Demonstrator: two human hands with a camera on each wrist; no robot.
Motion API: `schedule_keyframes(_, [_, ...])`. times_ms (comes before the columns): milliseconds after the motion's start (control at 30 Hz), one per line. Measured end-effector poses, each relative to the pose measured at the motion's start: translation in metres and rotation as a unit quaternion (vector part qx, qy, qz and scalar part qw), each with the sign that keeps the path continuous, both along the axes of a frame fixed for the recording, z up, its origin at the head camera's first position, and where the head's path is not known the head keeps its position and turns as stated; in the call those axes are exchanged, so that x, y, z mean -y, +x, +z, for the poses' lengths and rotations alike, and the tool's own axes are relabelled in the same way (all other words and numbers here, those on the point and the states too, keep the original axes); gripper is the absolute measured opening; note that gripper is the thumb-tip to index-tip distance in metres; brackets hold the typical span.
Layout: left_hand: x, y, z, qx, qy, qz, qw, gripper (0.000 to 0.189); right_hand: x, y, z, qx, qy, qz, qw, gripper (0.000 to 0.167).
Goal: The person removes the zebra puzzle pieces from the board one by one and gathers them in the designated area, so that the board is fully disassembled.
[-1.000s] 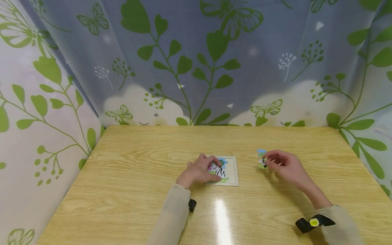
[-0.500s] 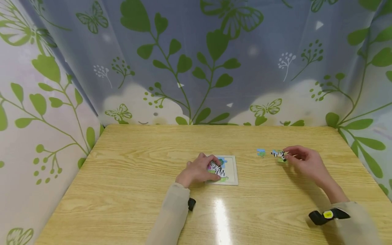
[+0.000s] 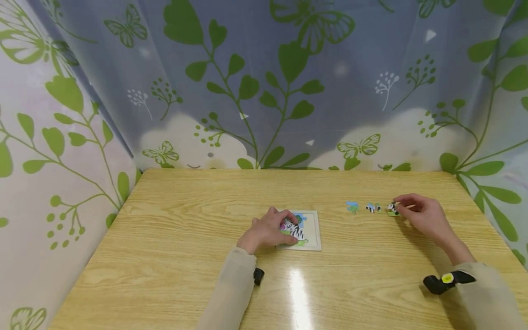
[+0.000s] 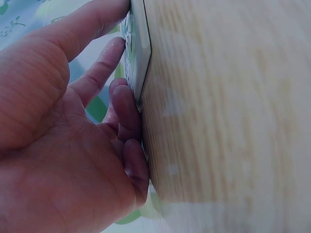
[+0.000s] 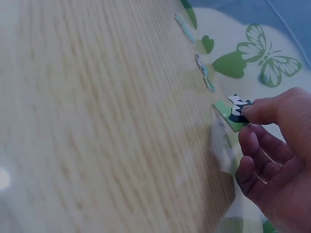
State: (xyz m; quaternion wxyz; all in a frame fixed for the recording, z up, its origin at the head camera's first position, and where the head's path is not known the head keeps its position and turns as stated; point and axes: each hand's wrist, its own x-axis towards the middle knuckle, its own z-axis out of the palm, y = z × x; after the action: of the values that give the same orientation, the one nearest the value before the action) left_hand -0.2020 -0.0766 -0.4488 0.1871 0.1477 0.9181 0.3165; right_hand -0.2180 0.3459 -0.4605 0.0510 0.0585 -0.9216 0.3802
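Observation:
In the head view my left hand (image 3: 270,228) rests on a small framed jigsaw puzzle (image 3: 314,231), partly covering its zebra picture. Its thumb and index finger are spread over the pieces. From the left wrist view, the other fingers (image 4: 127,109) bend beside the edge of the puzzle tray (image 4: 142,53). My right hand (image 3: 425,215) pinches a jigsaw piece (image 5: 226,112) between thumb and fingers, close over the table at the right. That piece is green with black-and-white stripes. Left of it lie a blue-and-green jigsaw piece (image 3: 352,207) and a blue piece with stripes (image 3: 370,208).
A small green piece (image 3: 378,208) lies beside the striped blue one. All of this is on a wooden table (image 3: 185,206). A patterned curtain (image 3: 264,91) with leaves and butterflies hangs behind the table and at both sides.
My right hand has moved right, carrying the striped green piece away from the blue-and-green piece. Other pieces now show in a row to its left. My left hand stays on the puzzle.

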Motion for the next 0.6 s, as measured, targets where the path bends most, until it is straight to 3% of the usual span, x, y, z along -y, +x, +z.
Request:
schedule_keyframes(200, [0.000, -0.001, -0.001, 0.000, -0.004, -0.003, 1.0000, 0.040, -0.005, -0.008, -0.005, -0.005, 0.019, -0.013, 0.9997, 0.028])
schedule_keyframes(600, [0.000, 0.001, 0.001, -0.001, 0.000, -0.002, 1.0000, 0.040, -0.011, -0.012, -0.009, -0.001, 0.008, -0.026, 0.9996, 0.033])
